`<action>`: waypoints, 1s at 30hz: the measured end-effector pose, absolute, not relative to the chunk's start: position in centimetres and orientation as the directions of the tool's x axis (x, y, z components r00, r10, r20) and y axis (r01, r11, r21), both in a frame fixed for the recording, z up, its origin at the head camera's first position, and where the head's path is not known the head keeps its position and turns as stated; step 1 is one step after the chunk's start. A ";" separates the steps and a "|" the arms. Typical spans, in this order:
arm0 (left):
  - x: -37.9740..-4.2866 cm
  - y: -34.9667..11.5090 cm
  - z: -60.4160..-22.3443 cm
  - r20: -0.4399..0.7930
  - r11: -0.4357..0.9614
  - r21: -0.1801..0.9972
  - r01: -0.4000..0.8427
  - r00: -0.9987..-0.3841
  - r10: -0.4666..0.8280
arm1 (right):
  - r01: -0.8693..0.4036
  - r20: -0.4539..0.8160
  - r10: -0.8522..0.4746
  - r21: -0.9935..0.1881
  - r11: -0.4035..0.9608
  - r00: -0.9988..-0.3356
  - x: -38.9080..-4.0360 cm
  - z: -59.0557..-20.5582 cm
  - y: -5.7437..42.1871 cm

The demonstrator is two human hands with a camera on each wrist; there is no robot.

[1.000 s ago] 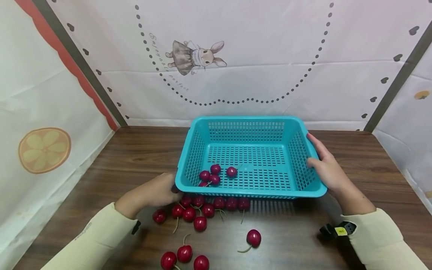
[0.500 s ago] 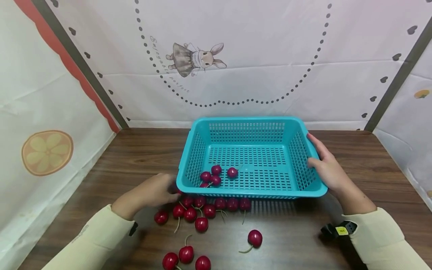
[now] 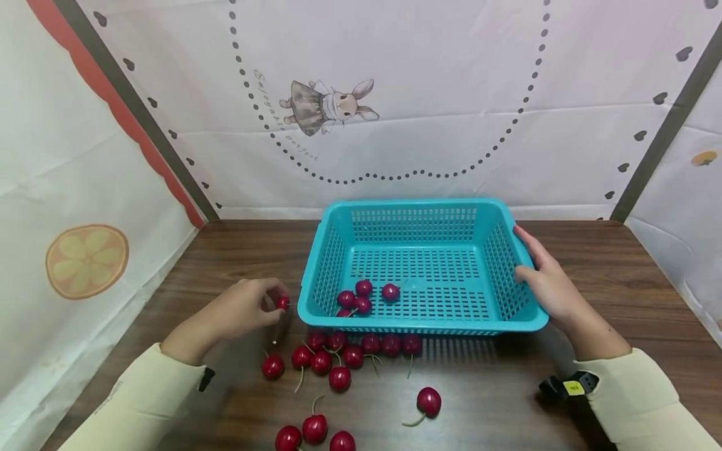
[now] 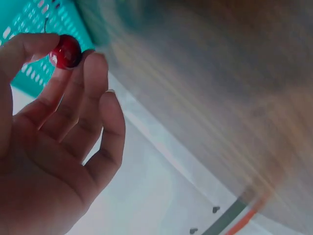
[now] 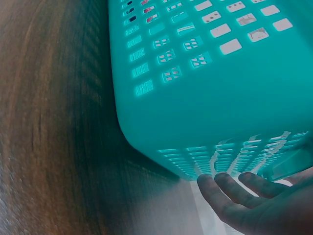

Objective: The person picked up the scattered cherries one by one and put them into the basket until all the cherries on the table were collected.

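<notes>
My left hand (image 3: 242, 310) pinches a red cherry (image 4: 66, 52) between thumb and fingertips, just left of the turquoise basket (image 3: 417, 324). In the left wrist view the cherry's thin stem points up, and the other fingers curve loosely. My right hand (image 3: 549, 282) holds the basket's right side, thumb over the rim and fingers against the outer wall. From the right wrist, several fingertips (image 5: 205, 180) show against the slotted wall. Inside the basket, several dark cherries (image 3: 361, 305) lie in its near left part.
Several cherries (image 3: 321, 362) cluster on the wooden table (image 3: 479, 401) along the basket's front edge. Others lie nearer me, among them a lone cherry (image 3: 429, 401) with its stem to the left. A white printed cloth (image 3: 429, 75) stands behind the table.
My left hand has moved left and slightly up, away from the basket's near left corner, carrying a cherry from beside it. The right hand has kept its hold on the basket.
</notes>
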State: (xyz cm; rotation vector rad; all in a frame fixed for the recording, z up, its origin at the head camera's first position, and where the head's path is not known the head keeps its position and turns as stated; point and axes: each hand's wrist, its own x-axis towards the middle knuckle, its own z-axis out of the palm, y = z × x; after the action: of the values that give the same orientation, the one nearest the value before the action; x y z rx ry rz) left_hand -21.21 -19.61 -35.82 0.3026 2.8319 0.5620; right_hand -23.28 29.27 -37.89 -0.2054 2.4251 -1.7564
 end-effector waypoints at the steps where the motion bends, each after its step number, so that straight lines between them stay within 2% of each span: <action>1: -21.3 -19.8 -35.6 -0.175 0.906 0.393 0.156 -0.955 0.241 | -0.028 -0.034 -0.193 -0.951 0.309 -0.981 -23.3 -38.0 29.3; 9: -21.6 -20.7 -33.8 -0.019 0.936 0.316 0.154 -0.986 0.168 | -0.031 -0.031 -0.194 -0.951 0.309 -0.981 -23.2 -38.1 29.2; 17: -22.0 -19.9 -32.5 0.161 0.944 0.263 0.199 -0.974 0.160 | -0.033 -0.027 -0.192 -0.953 0.302 -0.981 -23.2 -37.9 29.1; 23: -22.2 -18.4 -31.9 0.229 0.942 0.226 0.249 -0.953 0.197 | -0.032 -0.028 -0.191 -0.952 0.304 -0.981 -23.1 -37.9 29.2; 30: -22.4 -16.0 -31.2 0.251 0.933 0.215 0.289 -0.939 0.233 | -0.029 -0.031 -0.186 -0.951 0.309 -0.982 -23.1 -37.7 29.2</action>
State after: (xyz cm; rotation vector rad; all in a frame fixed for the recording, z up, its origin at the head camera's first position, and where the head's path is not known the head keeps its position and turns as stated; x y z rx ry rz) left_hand -22.36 -16.01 -31.24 0.4528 3.3069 0.4251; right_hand -23.06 29.15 -37.73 -0.2006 2.4299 -1.7598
